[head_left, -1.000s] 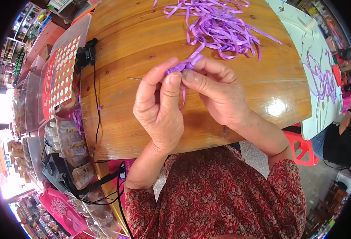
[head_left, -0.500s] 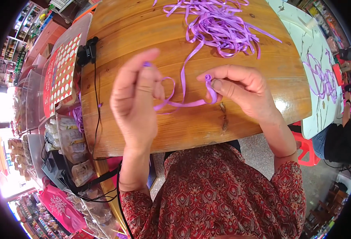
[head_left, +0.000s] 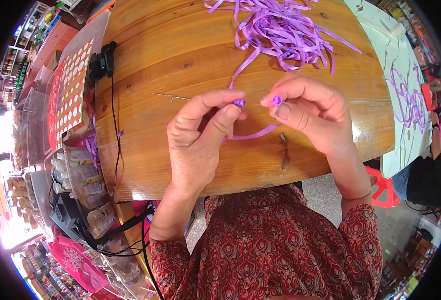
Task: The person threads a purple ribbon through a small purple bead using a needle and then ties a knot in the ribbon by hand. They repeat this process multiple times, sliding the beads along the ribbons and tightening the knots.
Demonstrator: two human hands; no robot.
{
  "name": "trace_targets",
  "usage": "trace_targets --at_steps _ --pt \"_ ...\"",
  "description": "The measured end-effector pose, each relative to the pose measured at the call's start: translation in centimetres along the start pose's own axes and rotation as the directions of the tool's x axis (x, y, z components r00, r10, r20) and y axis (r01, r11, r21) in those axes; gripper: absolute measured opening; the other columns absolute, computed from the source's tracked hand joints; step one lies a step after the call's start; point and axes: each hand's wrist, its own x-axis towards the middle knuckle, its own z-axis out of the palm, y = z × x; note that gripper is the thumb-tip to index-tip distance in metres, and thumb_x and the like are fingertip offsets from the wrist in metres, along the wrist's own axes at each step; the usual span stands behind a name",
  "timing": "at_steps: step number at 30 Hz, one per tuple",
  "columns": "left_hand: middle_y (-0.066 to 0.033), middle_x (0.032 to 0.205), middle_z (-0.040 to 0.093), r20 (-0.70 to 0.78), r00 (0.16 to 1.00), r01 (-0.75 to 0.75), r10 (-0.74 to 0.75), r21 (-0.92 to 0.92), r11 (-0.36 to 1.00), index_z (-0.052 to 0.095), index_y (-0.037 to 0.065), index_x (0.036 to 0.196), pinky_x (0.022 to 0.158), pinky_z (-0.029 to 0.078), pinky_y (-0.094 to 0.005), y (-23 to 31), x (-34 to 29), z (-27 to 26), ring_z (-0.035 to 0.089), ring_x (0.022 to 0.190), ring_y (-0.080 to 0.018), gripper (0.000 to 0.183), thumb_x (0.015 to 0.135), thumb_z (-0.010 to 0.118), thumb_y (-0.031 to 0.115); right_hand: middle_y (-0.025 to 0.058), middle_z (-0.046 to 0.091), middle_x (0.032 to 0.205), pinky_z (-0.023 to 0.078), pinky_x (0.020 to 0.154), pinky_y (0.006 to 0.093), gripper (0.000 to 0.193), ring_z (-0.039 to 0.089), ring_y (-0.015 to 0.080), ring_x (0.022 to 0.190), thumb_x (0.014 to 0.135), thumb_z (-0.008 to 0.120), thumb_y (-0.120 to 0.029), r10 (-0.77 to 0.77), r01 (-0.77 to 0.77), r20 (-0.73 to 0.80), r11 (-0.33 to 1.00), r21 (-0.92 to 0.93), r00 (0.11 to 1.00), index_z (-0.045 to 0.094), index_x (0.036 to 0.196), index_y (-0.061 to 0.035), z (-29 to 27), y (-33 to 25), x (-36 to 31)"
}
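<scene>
Brown wooden table (head_left: 150, 165) fills the middle; white marble-patterned table (head_left: 388, 145) at right. Big tangled purple ribbon pile (head_left: 285, 30) on the wood, far side, right of centre. Dotted red-and-white card (head_left: 75, 85) off the left edge. Right hand (head_left: 318, 112): thumb and index pinched narrow on a rolled purple bit. Left hand (head_left: 195, 135): same narrow pinch, another roll, the two sets of fingertips near but apart. Purple strand (head_left: 254, 135) curves below, between the hands. Thin metal pin (head_left: 168, 95) lies left, just beyond left hand. Smallest: left roll (head_left: 239, 102), right roll (head_left: 277, 101), both above the wood.
</scene>
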Motion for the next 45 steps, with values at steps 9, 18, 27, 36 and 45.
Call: trace_targets --at_steps 9,18,27,36,45 --pt "-0.0016 0.093 0.058 -0.002 0.997 -0.077 0.077 0.059 0.995 0.065 0.003 0.100 0.071 0.042 -0.0194 -0.7 0.2 0.1 0.051 0.078 -0.0066 0.019 0.083 0.062 -0.004 0.0098 0.063 0.083 0.045 0.055 0.0227 0.024 0.059 0.0142 0.063 0.076 0.062 0.010 -0.351 0.354 0.180 0.533 -0.768 0.919 0.066 0.098 0.0006 0.4 0.6 0.5" --pt "-0.0007 0.089 0.056 -0.066 0.982 -0.167 0.176 0.116 0.979 0.063 0.000 0.099 0.069 0.042 -0.0182 -1.4 0.3 0.1 0.051 0.078 -0.0055 0.017 0.083 0.062 -0.003 0.0095 0.063 0.083 0.045 0.054 0.0227 0.027 0.059 0.0141 0.064 0.072 0.064 0.011 -0.444 0.362 0.142 0.461 -0.810 0.885 0.067 0.097 -0.0006 0.6 1.5 0.8" --pt "-0.0014 0.091 0.059 -0.039 0.998 -0.054 0.051 -0.093 0.994 0.062 0.000 0.097 0.073 0.045 -0.0197 -2.2 0.3 0.3 0.054 0.082 -0.0062 0.011 0.085 0.060 -0.001 0.0100 0.064 0.082 0.045 0.054 0.0233 0.025 0.061 0.0162 0.067 0.072 0.067 0.009 -0.403 0.362 0.130 0.578 -0.731 0.906 0.066 0.096 0.0013 1.2 1.3 0.7" --pt "-0.0034 0.089 0.059 -0.018 0.997 -0.077 0.075 -0.118 0.990 0.064 0.001 0.097 0.076 0.044 -0.0220 -2.8 0.2 0.1 0.054 0.082 -0.0090 0.014 0.083 0.062 -0.002 0.0089 0.063 0.080 0.043 0.056 0.0230 0.023 0.058 0.0149 0.068 0.072 0.068 0.006 -0.378 0.375 0.151 0.639 -0.672 0.913 0.066 0.095 0.0020 0.4 1.0 0.8" --pt "-0.0027 0.083 0.059 0.000 0.994 -0.111 0.112 -0.074 0.991 0.065 0.001 0.095 0.071 0.041 -0.0216 -2.7 0.4 0.1 0.052 0.079 -0.0099 0.015 0.081 0.065 -0.001 0.0068 0.059 0.081 0.034 0.051 0.0187 0.018 0.047 0.0064 0.060 0.076 0.066 0.005 -0.289 0.254 0.056 0.713 -0.654 0.956 0.065 0.094 0.0016 0.3 0.7 0.6"
